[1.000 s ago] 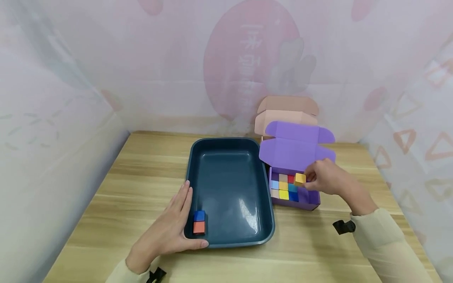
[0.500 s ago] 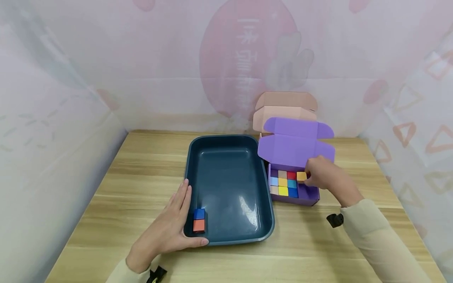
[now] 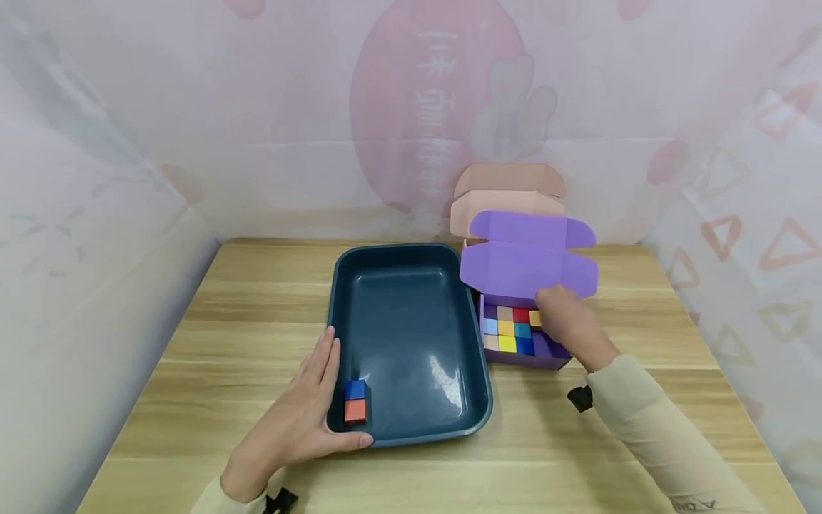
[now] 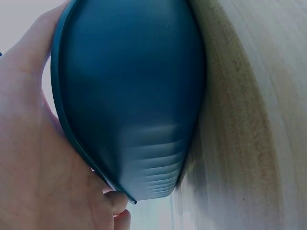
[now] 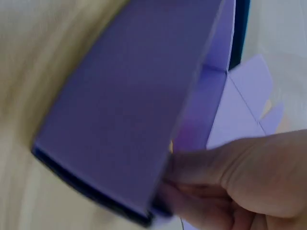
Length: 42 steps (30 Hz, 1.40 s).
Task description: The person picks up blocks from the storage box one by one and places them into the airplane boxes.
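A dark teal tray (image 3: 411, 249) lies mid-table with a blue cube (image 3: 355, 389) and a red-orange cube (image 3: 354, 410) side by side in its near-left corner. My left hand (image 3: 308, 414) rests flat against that corner, fingers straight along the left rim and thumb along the front; the left wrist view shows the tray's wall (image 4: 129, 96) against my palm (image 4: 29, 167). To the tray's right, an open purple box (image 3: 523, 358) holds several coloured cubes. My right hand (image 3: 547, 318) reaches into it, pinching an orange-yellow cube (image 3: 535, 318) set next to the red one.
The purple box's lid (image 3: 526, 268) stands up behind my right hand. A peach box (image 3: 507, 193) with its lid raised sits behind it, near the back curtain. The wooden table (image 3: 257, 321) shows bare on the left and along the front edge.
My right hand has lowered the orange-yellow cube from above the purple box down into its back row. The left hand stays on the tray.
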Each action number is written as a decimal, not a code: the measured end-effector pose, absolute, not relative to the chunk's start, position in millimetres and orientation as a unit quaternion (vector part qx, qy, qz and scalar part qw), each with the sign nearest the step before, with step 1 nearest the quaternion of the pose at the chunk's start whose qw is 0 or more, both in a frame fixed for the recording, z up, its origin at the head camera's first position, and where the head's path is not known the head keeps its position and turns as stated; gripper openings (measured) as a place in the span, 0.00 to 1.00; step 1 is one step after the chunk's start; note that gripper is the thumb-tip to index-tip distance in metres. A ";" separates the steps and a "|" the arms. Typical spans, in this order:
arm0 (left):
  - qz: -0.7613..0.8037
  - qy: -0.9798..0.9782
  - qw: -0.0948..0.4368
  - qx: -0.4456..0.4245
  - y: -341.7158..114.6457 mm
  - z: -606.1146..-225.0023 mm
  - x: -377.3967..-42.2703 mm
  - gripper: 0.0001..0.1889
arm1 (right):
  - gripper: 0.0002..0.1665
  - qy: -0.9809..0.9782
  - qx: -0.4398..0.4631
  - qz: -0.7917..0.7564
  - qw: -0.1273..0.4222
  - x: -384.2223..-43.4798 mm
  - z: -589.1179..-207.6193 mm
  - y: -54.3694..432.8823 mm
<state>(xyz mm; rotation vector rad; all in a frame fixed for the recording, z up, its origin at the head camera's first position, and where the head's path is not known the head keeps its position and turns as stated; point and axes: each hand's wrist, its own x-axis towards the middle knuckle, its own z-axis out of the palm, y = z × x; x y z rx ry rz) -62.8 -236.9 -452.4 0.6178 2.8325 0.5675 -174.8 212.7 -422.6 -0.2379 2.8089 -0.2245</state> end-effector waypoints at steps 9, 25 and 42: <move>0.187 0.955 0.086 0.215 -234.5 -452.7 -66.1 0.79 | 0.07 0.983 0.003 -0.133 0.125 -165.1 -437.8 210.6; 0.193 0.955 0.080 0.213 -238.0 -458.5 -54.0 0.77 | 0.13 0.988 -0.036 -0.140 0.047 -135.9 -382.1 172.0; 0.189 0.955 0.089 0.212 -236.3 -457.5 -63.7 0.77 | 0.20 0.872 -0.437 -0.126 0.178 -167.5 -372.4 38.9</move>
